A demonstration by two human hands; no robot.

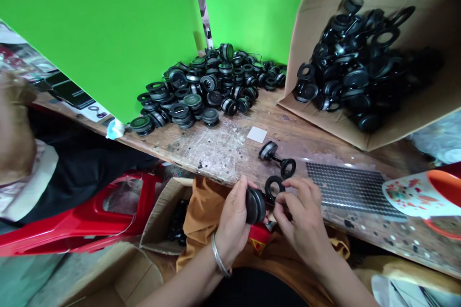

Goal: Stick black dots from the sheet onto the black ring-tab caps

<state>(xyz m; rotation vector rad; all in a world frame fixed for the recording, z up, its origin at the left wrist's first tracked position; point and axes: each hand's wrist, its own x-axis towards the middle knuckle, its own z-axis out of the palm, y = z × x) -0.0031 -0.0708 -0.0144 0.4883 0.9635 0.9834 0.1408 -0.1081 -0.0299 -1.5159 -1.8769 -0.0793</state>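
Observation:
My left hand (pixel 233 216) is closed around the thick round base of a black ring-ended mount (pixel 255 205), held over the table's front edge. The mount's flat black ring (pixel 274 186) points up and to the right. My right hand (pixel 302 213) is closed at the ring end, thumb and fingers pinched near the joint; the fingers cover what exactly they grip. Just beyond my hands, a second mount (pixel 277 158) lies on the table, its round base joined by a thin stem to a ring.
A heap of similar mounts (pixel 201 88) lies against green panels (pixel 108 24). At right, an open carton (pixel 324 127) holds more. A white square (pixel 257 134), bubble sheet (pixel 349 187) and orange-lined mug (pixel 414 194) are on the table (pixel 216 148). At left are a red stool (pixel 144 206) and another person's arm (pixel 16 124).

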